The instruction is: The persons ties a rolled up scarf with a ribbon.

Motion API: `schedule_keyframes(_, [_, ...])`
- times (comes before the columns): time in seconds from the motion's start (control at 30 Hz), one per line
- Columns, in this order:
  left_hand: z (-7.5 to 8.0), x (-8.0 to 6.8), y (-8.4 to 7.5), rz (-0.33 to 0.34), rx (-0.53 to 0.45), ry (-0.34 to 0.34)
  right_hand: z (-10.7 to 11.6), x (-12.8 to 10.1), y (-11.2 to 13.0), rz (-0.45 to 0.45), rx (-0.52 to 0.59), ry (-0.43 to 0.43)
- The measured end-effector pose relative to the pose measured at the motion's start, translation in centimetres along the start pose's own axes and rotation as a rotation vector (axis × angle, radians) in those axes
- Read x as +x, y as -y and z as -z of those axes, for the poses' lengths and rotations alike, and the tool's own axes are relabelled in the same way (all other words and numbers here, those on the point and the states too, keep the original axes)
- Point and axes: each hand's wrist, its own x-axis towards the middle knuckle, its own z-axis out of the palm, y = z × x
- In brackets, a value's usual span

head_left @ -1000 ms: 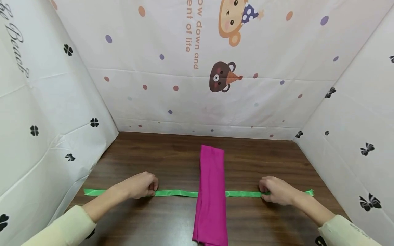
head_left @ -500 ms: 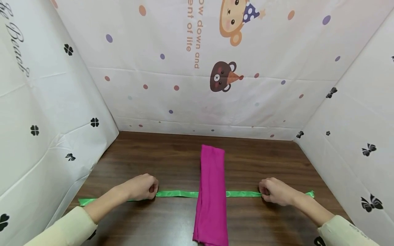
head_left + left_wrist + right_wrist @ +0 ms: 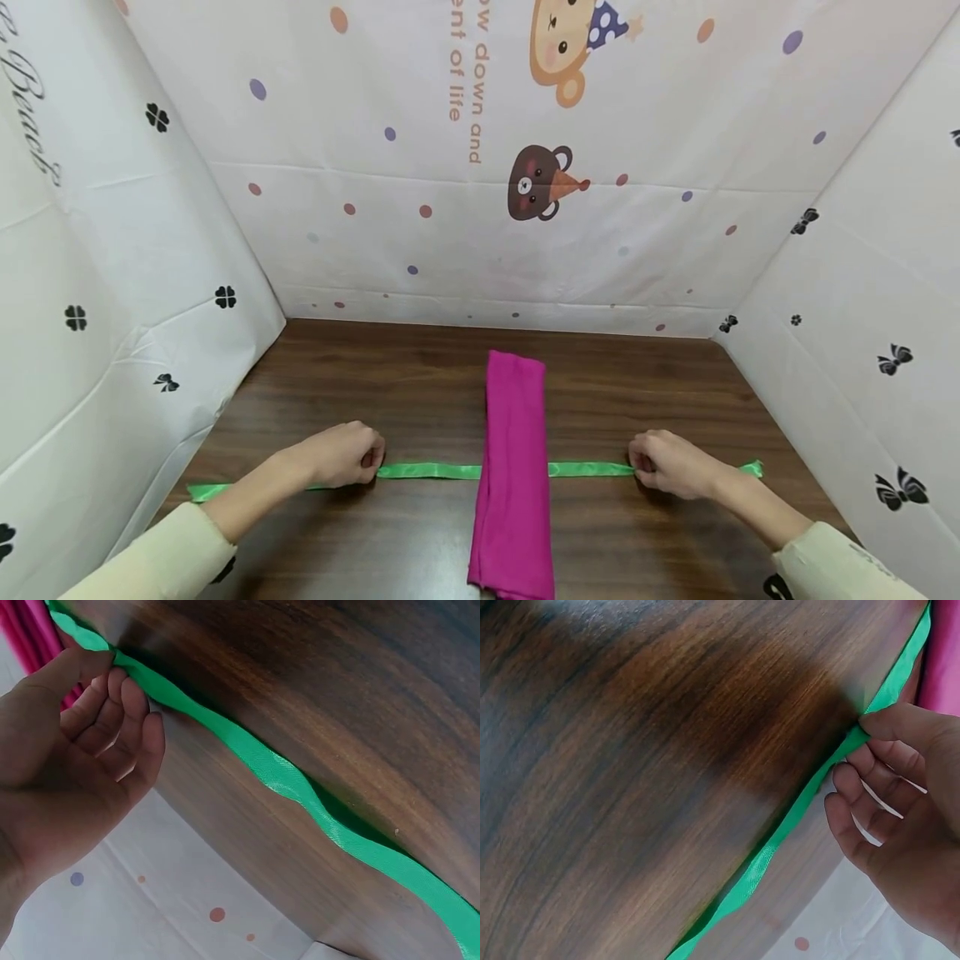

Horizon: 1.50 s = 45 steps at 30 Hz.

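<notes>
A green satin ribbon (image 3: 431, 471) runs left to right across the wooden table. Over its middle lies a folded magenta cloth (image 3: 516, 483), long and narrow, which hides that stretch of ribbon. My left hand (image 3: 347, 454) pinches the ribbon to the left of the cloth; the left wrist view shows thumb and fingertips meeting on the ribbon (image 3: 255, 761), whose tail trails away in waves. On the other side of the cloth my right hand (image 3: 678, 465) pinches it likewise, and in the right wrist view the ribbon's tail (image 3: 757, 862) runs off toward the lower left.
The dark wooden table (image 3: 390, 367) is walled in by printed white cloth: a back sheet (image 3: 337, 242) with bear pictures, a left sheet (image 3: 150, 250) and a right sheet (image 3: 847, 283). Both ribbon ends lie near the table's sides.
The ribbon's left tail has shifted slightly left and toward me, and now passes partly under my left forearm. Both hands stay nearly in place; the cloth has not moved.
</notes>
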Motion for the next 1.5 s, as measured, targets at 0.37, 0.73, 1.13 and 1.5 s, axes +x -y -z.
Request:
schedule_keyframes(0.37, [0.0,0.5,0.7,-0.052,0.084,-0.046,0.0,0.4,0.0,-0.039,-0.175,-0.072])
schedule_keyframes(0.73, [0.1,1.8,2.0,-0.081,0.123,-0.157,0.0,0.5,-0.8,-0.066,-0.219,-0.126])
schedule_keyframes(1.13, [0.9,2.2,1.5,-0.069,0.055,-0.192,0.2,0.6,-1.2,0.006,-0.189,-0.203])
schedule_keyframes(1.5, [1.8,1.6,0.7,-0.100,0.114,-0.205,1.2,0.6,-0.6,0.001,-0.126,-0.240])
